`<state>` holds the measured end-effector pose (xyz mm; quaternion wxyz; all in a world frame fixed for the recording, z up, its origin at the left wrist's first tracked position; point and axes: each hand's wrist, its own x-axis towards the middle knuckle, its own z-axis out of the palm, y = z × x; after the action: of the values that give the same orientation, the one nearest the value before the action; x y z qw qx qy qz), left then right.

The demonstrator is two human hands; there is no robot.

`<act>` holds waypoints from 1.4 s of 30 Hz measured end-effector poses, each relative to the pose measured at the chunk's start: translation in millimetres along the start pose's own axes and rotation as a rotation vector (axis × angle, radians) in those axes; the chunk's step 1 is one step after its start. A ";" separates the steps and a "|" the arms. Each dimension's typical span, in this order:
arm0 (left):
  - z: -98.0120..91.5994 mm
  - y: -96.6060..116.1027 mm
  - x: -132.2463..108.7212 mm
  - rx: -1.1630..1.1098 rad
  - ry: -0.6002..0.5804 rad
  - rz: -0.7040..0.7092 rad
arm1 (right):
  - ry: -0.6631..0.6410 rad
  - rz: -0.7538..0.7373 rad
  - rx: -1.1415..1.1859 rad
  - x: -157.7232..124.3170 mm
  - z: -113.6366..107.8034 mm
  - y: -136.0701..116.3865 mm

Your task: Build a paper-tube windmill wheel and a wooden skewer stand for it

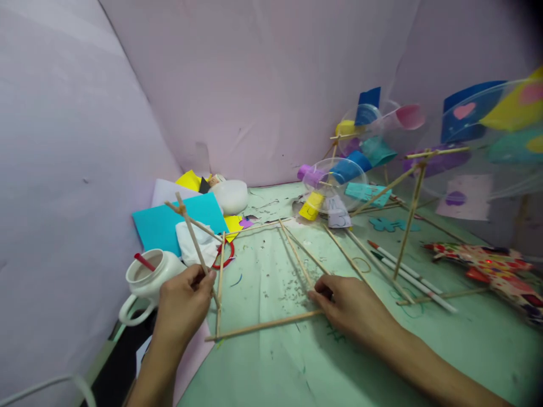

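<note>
My left hand point(186, 297) pinches a thin wooden stick point(193, 240) that leans upright and is joined near its top to another stick. Beside it, a longer stick point(222, 271) runs along the left side of a frame on the green table. My right hand point(339, 302) is closed at the frame's right side, its fingertips on the lower end of a slanting stick point(296, 254). Between the hands, a crosswise stick point(265, 326) forms the near edge of the frame; its right end is hidden by my right hand.
White mug point(146, 277) with a red stick, blue paper point(156, 223), white tissue point(190, 243) and a red ring point(229, 254) at left. At right stand stick structures with paper-bladed plastic wheels point(335, 169), pencils point(418, 277) and a patterned item point(487, 265).
</note>
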<state>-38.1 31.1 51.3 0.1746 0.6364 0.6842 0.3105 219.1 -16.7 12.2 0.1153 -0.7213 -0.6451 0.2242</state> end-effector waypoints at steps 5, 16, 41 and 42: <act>0.9 -13.8 6.1 -0.072 -0.009 -0.062 | -0.035 -0.015 -0.065 4.0 0.6 -5.9; 0.8 -25.0 1.8 -0.089 0.075 -0.122 | 0.008 -0.030 -0.069 6.7 12.4 5.3; -18.2 -32.1 -3.8 0.267 0.085 -0.377 | 0.039 -0.065 0.085 6.7 8.1 14.9; -19.0 -30.3 -5.7 0.333 0.113 -0.384 | 0.046 -0.069 0.090 6.4 7.4 15.5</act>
<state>-72.5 21.7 45.0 0.0849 0.4966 0.8427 0.1899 229.7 -13.5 -2.3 0.1699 -0.6978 -0.6560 0.2321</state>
